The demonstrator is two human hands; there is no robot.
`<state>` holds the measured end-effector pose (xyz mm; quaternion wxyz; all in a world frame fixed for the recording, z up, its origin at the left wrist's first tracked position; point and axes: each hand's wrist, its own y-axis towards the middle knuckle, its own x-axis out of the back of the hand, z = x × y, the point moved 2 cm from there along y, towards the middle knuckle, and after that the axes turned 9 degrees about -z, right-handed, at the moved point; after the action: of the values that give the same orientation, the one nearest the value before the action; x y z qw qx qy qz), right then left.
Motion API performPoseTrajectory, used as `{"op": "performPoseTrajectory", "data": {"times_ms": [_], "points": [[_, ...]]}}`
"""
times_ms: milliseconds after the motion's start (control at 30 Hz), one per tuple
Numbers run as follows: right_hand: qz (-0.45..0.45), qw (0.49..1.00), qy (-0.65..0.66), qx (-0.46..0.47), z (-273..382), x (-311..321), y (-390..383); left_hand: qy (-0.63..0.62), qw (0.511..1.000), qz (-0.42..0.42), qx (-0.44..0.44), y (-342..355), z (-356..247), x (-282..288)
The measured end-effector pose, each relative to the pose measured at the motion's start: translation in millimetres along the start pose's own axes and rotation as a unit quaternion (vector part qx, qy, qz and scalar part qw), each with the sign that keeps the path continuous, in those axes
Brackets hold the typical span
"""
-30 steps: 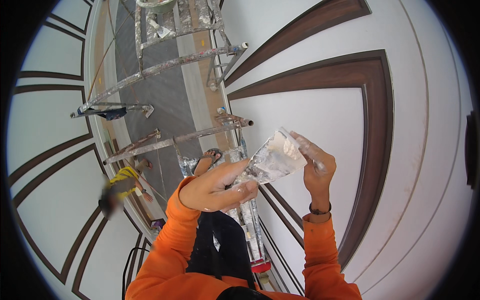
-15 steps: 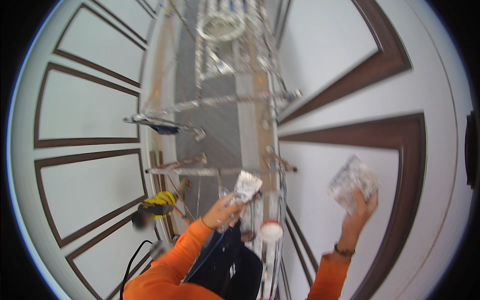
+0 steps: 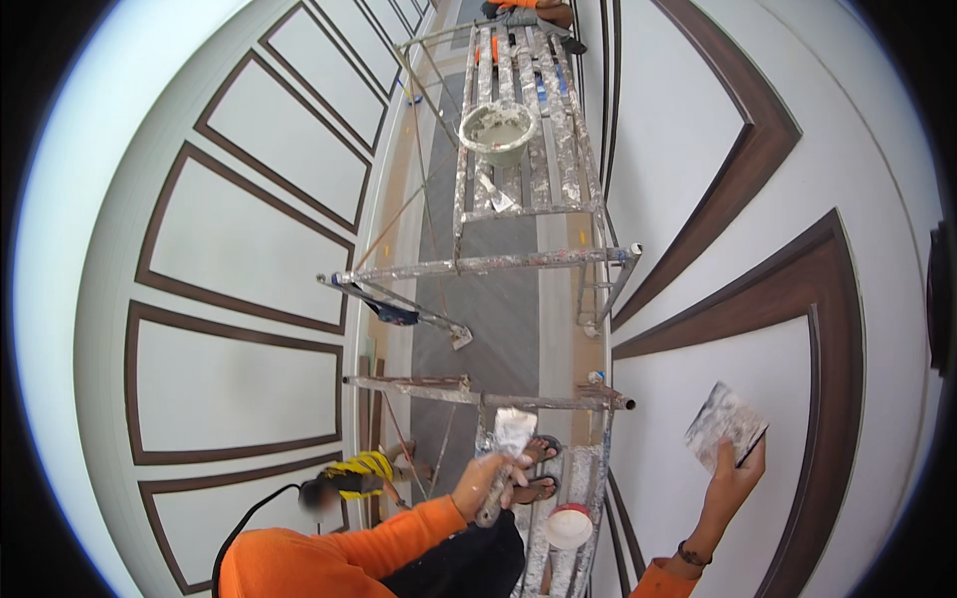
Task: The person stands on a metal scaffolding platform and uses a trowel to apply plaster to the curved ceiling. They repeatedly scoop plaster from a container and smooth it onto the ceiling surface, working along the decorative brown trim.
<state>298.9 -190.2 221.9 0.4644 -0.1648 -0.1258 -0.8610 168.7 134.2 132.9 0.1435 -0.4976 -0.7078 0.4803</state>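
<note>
My left hand [image 3: 488,480] is closed round the handle of a putty knife [image 3: 515,429], its wide blade coated with white filler and pointing away from me. Out to the right, my right hand [image 3: 736,478] grips a flat square plate [image 3: 726,427] smeared grey and white, with a dark edge; I cannot tell its exact kind. The plate is in front of the white wall panel [image 3: 658,399], and whether it touches the wall is unclear. A red-rimmed white bowl [image 3: 569,526] sits on the spattered planks between my two arms.
Scaffold bars [image 3: 518,403] cross ahead of my feet. On a farther plank platform stand a bucket [image 3: 498,133] of pale filler and a second scraper [image 3: 495,194]. Below left is a person in yellow and black [image 3: 361,473]; another [image 3: 528,12] sits at the far end. Brown mouldings [image 3: 835,299] frame the walls.
The view has tilted up, so the scene sits lower and the far person appears. Both hands keep their tools; the right one shows lower against the wall panel.
</note>
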Motion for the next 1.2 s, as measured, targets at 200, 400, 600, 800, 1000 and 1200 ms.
{"op": "performPoseTrajectory", "data": {"times_ms": [200, 400, 600, 800, 1000, 1200], "points": [[0.013, 0.985, 0.066, -0.159, -74, 16, -49, -0.04, 0.997, -0.018, 0.058, -15, 18, -2], [0.046, 0.965, 0.092, -0.243, -101, -22, -113, -0.007, 0.999, -0.022, 0.049, 3, -16, -14], [0.133, 0.943, 0.12, -0.281, -80, -60, -152, -0.014, 0.998, -0.056, 0.034, 2, -43, -9], [0.185, 0.928, 0.145, -0.289, -88, -65, -161, 0.052, 0.998, 0.001, 0.038, -6, -45, -11], [0.138, 0.905, 0.201, -0.349, -95, -40, -157, 0.103, 0.99, 0.077, 0.059, -3, -39, -29], [0.079, 0.934, 0.121, -0.328, -92, -21, -158, 0.086, 0.984, 0.125, 0.096, -8, -31, -33]]}}
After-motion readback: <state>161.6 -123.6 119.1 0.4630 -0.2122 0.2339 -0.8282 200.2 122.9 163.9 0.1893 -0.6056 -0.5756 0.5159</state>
